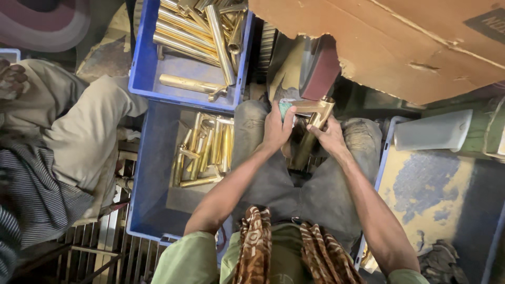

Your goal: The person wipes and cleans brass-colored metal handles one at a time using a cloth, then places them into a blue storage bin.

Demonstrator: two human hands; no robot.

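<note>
A brass fitting (311, 122) sat at centre frame between both hands, above the person's knees. The left hand (277, 128) closed around its left end with a green pad (285, 107); the right hand (330, 138) gripped its lower stem. Blue crates (144, 68) of brass parts lay to the left.

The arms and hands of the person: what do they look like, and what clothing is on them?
Both arms are bare from the short light green sleeves down. The left hand and right hand wear no gloves; I see no watch or rings.
</note>
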